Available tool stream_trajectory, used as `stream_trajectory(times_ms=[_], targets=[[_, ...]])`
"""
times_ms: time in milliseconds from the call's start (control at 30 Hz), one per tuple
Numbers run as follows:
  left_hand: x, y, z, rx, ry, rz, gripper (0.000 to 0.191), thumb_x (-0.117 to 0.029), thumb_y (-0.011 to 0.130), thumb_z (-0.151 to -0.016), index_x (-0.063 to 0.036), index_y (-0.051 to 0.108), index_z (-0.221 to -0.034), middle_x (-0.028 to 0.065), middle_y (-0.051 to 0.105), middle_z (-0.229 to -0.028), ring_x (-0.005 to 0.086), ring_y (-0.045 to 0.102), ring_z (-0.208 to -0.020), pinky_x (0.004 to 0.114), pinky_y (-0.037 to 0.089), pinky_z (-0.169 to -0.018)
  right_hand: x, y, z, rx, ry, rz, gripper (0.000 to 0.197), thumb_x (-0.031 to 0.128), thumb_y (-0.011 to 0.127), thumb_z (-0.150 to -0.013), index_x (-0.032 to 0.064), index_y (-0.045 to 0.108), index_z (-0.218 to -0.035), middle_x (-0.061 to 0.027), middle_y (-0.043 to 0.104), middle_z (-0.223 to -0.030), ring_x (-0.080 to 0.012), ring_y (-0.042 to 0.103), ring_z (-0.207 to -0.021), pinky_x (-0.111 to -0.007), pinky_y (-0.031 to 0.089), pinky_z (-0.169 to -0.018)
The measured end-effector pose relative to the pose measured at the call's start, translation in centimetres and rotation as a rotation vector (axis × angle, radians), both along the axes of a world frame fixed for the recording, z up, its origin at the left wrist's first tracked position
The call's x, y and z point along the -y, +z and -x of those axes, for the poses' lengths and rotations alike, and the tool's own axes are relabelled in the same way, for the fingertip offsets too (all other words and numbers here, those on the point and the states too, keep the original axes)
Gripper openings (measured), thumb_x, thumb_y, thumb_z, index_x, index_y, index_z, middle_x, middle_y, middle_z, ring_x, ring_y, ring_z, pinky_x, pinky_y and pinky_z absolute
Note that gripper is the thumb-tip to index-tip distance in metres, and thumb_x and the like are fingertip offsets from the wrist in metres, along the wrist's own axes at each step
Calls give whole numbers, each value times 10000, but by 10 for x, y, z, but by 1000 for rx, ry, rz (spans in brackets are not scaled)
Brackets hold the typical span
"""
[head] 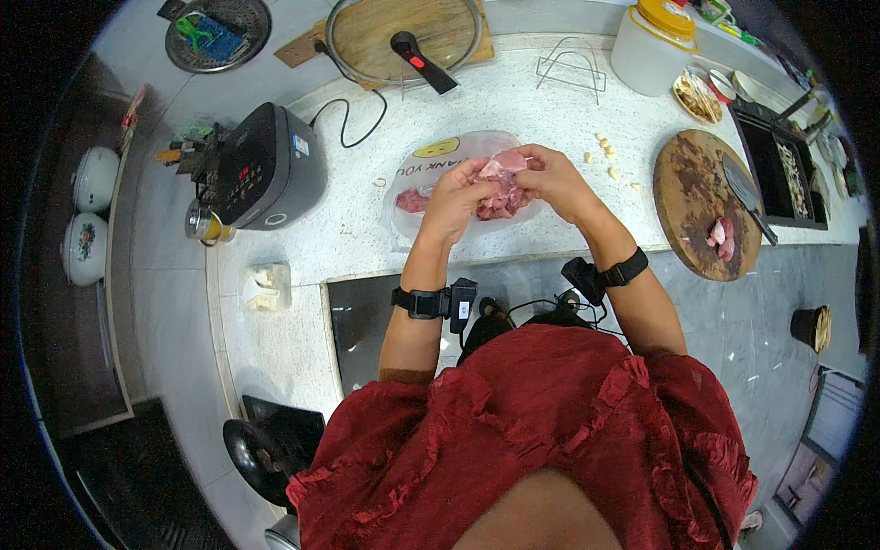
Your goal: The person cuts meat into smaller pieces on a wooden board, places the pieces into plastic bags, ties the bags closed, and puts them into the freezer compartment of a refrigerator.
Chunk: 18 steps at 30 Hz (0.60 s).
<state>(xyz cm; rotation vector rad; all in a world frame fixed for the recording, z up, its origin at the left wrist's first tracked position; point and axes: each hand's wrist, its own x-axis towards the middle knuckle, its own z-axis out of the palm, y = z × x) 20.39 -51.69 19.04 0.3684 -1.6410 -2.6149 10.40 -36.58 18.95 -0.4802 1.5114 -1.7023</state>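
My left hand (455,199) and my right hand (551,180) pinch a piece of raw meat (507,163) between their fingers. Under them, more raw meat (496,203) lies on a printed plastic bag (405,227) spread on the white countertop. Another meat piece (411,201) rests on the bag to the left, partly wrapped in the plastic. Several peeled garlic cloves (610,152) are scattered right of the bag. On the round wooden cutting board (680,185) at the right are a small piece of meat (722,239) and a cleaver (741,185) with a black handle.
A black rice cooker (275,165) stands at the left, with a glass jar (206,223) beside it. Behind are a glass lid (364,41), a wire rack (570,72) and a white bucket (639,55). The counter's front edge curves between the bag and my body.
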Motion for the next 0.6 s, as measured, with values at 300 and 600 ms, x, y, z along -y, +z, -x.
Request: stream_trajectory(times_ms=[300,600], targets=[[-7,-12,26,134,-170,-91,299,7,539,-831,27,484,-1125,89,596,-881,142,578,-692,265,483,-580,-37,-2,-8,209,-312,97,330,20,554,-760,-16,523,-1087,-48,570,-674,-88,462,-501,-216,348,-442],[-81,-12,51,101,-368,-199,315,-182,604,-871,-16,493,-1115,78,622,-947,172,601,-852,307,467,-767,-103,7,-13,185,-610,251,368,-28,571,-774,17,507,-1133,-48,600,-773,-66,485,-551,-188,329,-460]])
